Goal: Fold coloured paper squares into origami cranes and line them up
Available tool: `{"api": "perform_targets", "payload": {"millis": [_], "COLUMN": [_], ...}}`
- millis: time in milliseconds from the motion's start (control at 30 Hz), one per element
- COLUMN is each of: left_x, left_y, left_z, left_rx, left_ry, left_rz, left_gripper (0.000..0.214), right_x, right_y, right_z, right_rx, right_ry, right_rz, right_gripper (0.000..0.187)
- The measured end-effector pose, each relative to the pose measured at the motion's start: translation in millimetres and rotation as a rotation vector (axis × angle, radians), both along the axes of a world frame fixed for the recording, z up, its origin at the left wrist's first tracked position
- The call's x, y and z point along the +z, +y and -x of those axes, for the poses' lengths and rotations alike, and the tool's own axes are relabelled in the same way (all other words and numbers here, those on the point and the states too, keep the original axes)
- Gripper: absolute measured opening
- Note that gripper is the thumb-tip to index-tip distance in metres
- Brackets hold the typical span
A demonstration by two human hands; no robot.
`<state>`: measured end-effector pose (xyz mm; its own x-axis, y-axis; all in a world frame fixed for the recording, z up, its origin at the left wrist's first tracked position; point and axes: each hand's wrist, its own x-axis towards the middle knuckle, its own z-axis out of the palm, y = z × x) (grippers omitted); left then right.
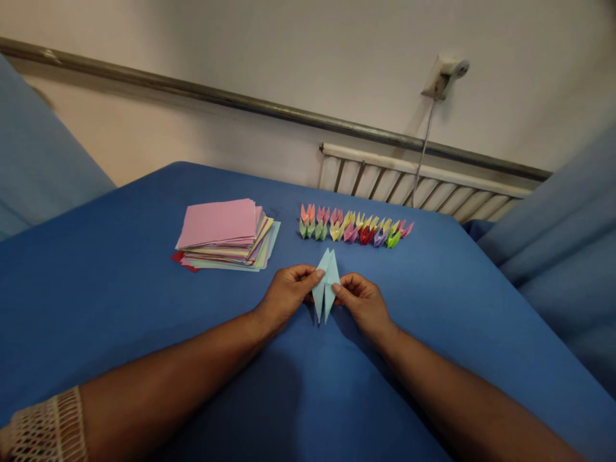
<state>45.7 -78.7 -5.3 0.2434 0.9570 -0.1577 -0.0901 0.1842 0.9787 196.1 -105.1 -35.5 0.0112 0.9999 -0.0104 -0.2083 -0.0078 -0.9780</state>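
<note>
A light blue folded origami paper (330, 277) is held upright between my two hands, just above the blue table cover. It is a long diamond shape, pointed at the top and split into two narrow points below. My left hand (291, 289) pinches its left edge, thumb on the near face. On the opposite edge, my right hand (363, 300) grips it the same way. Most of the fingers behind the paper are hidden. Beyond it stand rows of small folded paper cranes (350, 232) in pink, yellow, green, red, purple and other colours.
A stack of coloured paper sheets (219, 224), pink on top, lies left of the cranes. The blue-covered table (120, 276) reaches back to a wall with a radiator (375, 179) and a metal rail (231, 99). Blue curtains (568, 237) hang at both sides.
</note>
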Motion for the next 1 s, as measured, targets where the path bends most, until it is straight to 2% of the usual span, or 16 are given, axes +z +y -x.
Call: {"api": "perform_targets", "payload": {"millis": [167, 333, 433, 533, 633, 800, 900, 1000], "left_x": [1.7, -0.5, -1.8, -1.2, -0.3, 1.0, 2.3, 2.7], "left_y": [-0.9, 0.5, 0.9, 0.4, 0.4, 1.7, 0.8, -0.7], "left_z": [-1.0, -0.1, 0.7, 2.0, 3.5, 3.7, 2.8, 2.2], "left_rx": [-0.025, -0.059, -0.004, 0.110, 0.117, 0.122, 0.155, 0.132], "left_ry": [0.028, 0.088, 0.066, 0.023, 0.109, 0.159, 0.099, 0.035], "left_rz": [-0.019, -0.078, -0.130, -0.234, -0.303, -0.262, -0.229, -0.192], "left_gripper": [0.029, 0.029, 0.028, 0.038, 0.030, 0.026, 0.024, 0.024], "right_x": [1.9, 0.6, -0.2, -1.9, -3.4, -2.8, -2.7, -2.9], "right_y": [1.5, 0.8, -0.6, -2.0, -3.9, -7.9, -7.7, -5.6], "right_z": [0.3, -0.1, -0.9, -2.0, -3.4, -4.1, -3.5, -3.0], "right_rx": [-0.036, -0.067, -0.063, -0.055, -0.056, -0.053, -0.044, -0.074], "right_ry": [0.074, -0.010, -0.070, -0.115, -0.167, -0.270, -0.223, -0.174], "right_rz": [0.012, -0.067, -0.121, -0.144, -0.148, -0.210, -0.188, -0.155], "right_gripper": [0.032, 0.028, 0.021, 0.017, 0.017, 0.015, 0.016, 0.017]}}
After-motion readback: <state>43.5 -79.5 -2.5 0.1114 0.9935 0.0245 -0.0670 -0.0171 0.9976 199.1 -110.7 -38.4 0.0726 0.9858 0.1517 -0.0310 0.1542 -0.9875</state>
